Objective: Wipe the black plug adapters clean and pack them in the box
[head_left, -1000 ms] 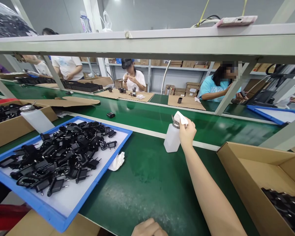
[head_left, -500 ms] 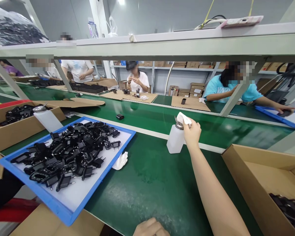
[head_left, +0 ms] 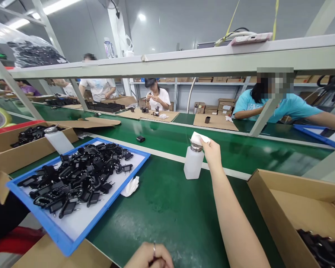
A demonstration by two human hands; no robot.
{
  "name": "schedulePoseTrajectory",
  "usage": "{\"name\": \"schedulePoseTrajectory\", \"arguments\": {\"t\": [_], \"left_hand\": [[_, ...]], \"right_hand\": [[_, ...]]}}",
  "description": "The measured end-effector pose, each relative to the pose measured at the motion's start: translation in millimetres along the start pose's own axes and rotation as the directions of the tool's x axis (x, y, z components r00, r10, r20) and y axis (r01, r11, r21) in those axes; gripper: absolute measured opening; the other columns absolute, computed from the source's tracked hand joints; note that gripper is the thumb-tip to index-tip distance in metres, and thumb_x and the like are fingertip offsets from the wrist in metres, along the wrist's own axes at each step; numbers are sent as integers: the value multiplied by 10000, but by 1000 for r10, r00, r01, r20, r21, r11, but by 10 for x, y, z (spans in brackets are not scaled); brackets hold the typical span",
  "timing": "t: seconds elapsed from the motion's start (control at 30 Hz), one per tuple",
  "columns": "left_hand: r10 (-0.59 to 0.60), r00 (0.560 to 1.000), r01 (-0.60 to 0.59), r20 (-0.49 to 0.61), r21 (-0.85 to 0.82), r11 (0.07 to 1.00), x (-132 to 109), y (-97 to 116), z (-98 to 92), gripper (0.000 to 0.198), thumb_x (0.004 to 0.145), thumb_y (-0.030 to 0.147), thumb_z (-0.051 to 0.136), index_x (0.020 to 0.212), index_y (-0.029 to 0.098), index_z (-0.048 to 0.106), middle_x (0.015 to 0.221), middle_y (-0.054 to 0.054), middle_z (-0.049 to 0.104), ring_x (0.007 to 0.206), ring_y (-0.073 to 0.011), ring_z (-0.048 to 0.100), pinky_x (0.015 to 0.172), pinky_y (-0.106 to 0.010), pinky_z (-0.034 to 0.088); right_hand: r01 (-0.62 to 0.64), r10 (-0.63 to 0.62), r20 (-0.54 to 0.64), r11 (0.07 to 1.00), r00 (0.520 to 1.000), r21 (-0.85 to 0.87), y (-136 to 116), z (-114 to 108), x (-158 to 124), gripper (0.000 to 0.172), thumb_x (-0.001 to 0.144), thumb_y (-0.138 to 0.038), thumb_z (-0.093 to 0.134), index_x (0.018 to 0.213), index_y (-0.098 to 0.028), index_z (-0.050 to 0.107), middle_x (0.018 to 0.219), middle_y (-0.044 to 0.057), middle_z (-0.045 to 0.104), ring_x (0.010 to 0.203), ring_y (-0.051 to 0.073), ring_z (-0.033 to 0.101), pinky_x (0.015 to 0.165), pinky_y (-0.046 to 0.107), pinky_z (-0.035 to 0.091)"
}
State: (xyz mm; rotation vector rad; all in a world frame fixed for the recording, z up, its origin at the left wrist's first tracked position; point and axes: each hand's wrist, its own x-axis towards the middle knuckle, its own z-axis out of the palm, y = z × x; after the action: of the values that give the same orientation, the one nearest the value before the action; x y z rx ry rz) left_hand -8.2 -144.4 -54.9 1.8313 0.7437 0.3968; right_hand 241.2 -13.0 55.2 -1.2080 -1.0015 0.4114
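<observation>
The right hand [head_left: 211,153] reaches out over the green bench [head_left: 167,208] and presses a folded white cloth [head_left: 198,138] onto the metal top of a white dispenser bottle [head_left: 193,162], which stands upright near the pale strip along the conveyor. The left hand [head_left: 149,257] rests curled at the bottom edge, a ring on one finger. To the left lies a blue tray [head_left: 58,238] heaped with black plug adapters [head_left: 80,175], a crumpled white cloth [head_left: 130,186] just beside its corner, and an open cardboard box [head_left: 284,197] sits at the right.

Bare green mat [head_left: 167,208] between blue tray [head_left: 58,238] and cardboard box [head_left: 270,203]
</observation>
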Motion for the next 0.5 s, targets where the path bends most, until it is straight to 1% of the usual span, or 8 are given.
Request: {"name": "schedulePoseTrajectory", "arguments": {"t": [0.03, 0.07, 0.13, 0.23, 0.3, 0.4, 0.47, 0.5], "left_hand": [[-83, 996, 84, 10, -80, 993, 22, 113, -127, 216, 765, 239, 352, 718, 161, 547, 610, -11, 584, 545, -85, 506, 512, -180, 391], [-112, 993, 109, -21, -95, 989, 60, 213, -258, 199, 756, 226, 358, 734, 156, 543, 618, -10, 583, 575, -88, 508, 553, -191, 397], [-83, 993, 79, -89, -44, 996, 183, 368, -519, 174, 742, 221, 380, 759, 160, 542, 646, -4, 583, 611, -91, 504, 592, -203, 387], [-42, 987, 21, -154, -131, 991, 468, 478, -852, 141, 696, 246, 439, 734, 162, 545, 610, 3, 571, 575, -91, 498, 565, -206, 383], [-80, 980, 37, -181, -231, 972, 703, 483, -1000, 121, 654, 244, 478, 701, 157, 549, 575, 4, 565, 523, -86, 493, 526, -201, 376], [-235, 946, 148, -223, -347, 926, 1083, 413, -1126, 101, 620, 203, 501, 691, 149, 547, 559, 1, 560, 467, -82, 488, 469, -193, 361], [-304, 909, 187, -285, -373, 909, 1336, 331, -1188, 98, 634, 181, 493, 714, 145, 537, 575, 3, 557, 451, -73, 483, 446, -186, 355], [-323, 887, 191, -330, -375, 907, 1459, 287, -1225, 100, 658, 182, 479, 734, 142, 530, 593, 4, 555, 454, -66, 481, 446, -183, 358]], "right_hand": [[-78, 86, -45, 985, 995, 153, 23, 17, 12, 218, 601, -316, 538, 711, -128, 560, 734, 57, 590, 730, 215, 530, 634, 327, 425], [-141, 173, -85, 945, 981, 296, 53, 26, 28, 207, 596, -295, 543, 719, -128, 545, 759, 61, 587, 749, 209, 533, 634, 315, 437], [-213, 303, -123, 855, 945, 474, 121, 16, 71, 178, 593, -265, 539, 713, -137, 509, 778, 69, 579, 763, 199, 540, 621, 304, 458], [-247, 357, -146, 838, 923, 486, 190, -45, 139, 151, 595, -265, 525, 674, -155, 459, 738, 69, 567, 729, 204, 549, 565, 322, 471], [-238, 358, -172, 843, 918, 483, 168, -84, 158, 159, 596, -277, 520, 683, -159, 456, 737, 60, 563, 734, 202, 546, 562, 323, 469], [-116, 201, -204, 925, 958, 363, 27, -110, 115, 215, 620, -319, 505, 754, -151, 505, 784, 53, 571, 787, 200, 528, 641, 323, 453], [42, -36, -128, 998, 991, 47, -81, -110, 53, 243, 652, -338, 468, 786, -149, 541, 779, 61, 582, 780, 220, 520, 683, 365, 426], [154, -162, -45, 977, 986, -150, -120, -107, 21, 245, 671, -328, 435, 794, -153, 554, 772, 66, 588, 768, 229, 519, 714, 400, 403]]}}
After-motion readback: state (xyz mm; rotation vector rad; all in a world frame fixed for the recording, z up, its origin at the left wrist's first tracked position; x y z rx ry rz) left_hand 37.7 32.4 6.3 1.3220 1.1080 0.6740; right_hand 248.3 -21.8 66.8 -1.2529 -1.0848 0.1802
